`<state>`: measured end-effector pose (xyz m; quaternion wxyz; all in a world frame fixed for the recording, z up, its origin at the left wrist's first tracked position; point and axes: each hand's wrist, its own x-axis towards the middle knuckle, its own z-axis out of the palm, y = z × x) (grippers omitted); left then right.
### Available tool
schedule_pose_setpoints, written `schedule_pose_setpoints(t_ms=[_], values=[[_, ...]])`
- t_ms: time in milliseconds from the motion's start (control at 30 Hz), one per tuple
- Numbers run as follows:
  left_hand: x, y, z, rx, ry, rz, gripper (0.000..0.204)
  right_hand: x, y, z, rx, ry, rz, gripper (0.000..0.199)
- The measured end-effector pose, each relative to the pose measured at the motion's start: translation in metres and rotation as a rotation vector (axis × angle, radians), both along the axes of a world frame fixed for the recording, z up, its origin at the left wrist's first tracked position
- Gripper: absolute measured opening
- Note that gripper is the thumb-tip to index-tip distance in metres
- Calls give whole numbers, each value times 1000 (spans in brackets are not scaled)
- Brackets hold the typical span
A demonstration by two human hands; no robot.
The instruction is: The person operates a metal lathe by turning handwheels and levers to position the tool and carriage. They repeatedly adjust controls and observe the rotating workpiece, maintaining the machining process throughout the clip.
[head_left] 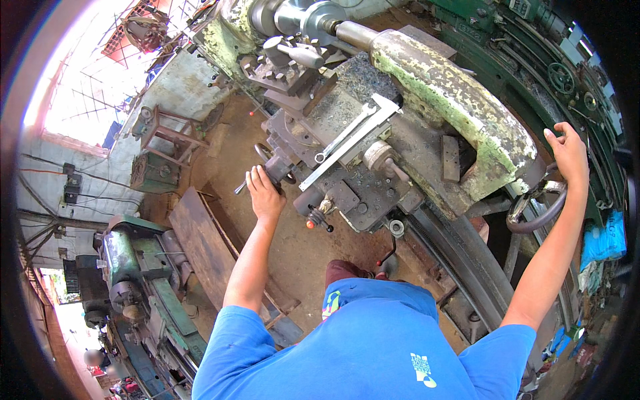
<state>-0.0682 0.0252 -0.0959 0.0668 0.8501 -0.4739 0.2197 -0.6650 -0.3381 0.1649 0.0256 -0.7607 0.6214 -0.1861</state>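
Note:
My left hand [265, 193] rests with its fingers stretched out at the hub of a cross-slide handle on a large metal lathe. My right hand [569, 152] is raised just above the tailstock handwheel [539, 208], fingers apart and slightly curled, holding nothing. The worn green and cream tailstock [453, 93] extends its quill [357, 35] toward a shiny round metal part [319, 20] at the headstock. Between my hands, a steel caliper [357, 142] lies across the carriage alongside a combination wrench [343, 135]. A tool post [283, 75] with a clamping lever stands farther away.
Lathe bed rails [467, 267] run toward the lower right. A second green machine [127, 267] stands at left, near a brown metal sheet [200, 220]. Another green lathe [527, 60] is at the far right, above a blue bag [603, 240]. Levers with knobs [319, 223] project toward me.

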Motion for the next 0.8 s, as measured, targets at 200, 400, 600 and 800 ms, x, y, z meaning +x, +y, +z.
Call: schedule_pose_setpoints(t_ms=[200,400,600,800], values=[[7,-2,26,144,210,22,103,3,1,1,10,23,6,47],[64,-33,88,614,512,19,108,4,4,2,25,-11,-6,46],[79,-46,91,670,639,-6,113,4,3,1,23,-27,-24,45],[77,-36,79,537,636,-38,113,-1,-3,-3,1,-21,7,45]])
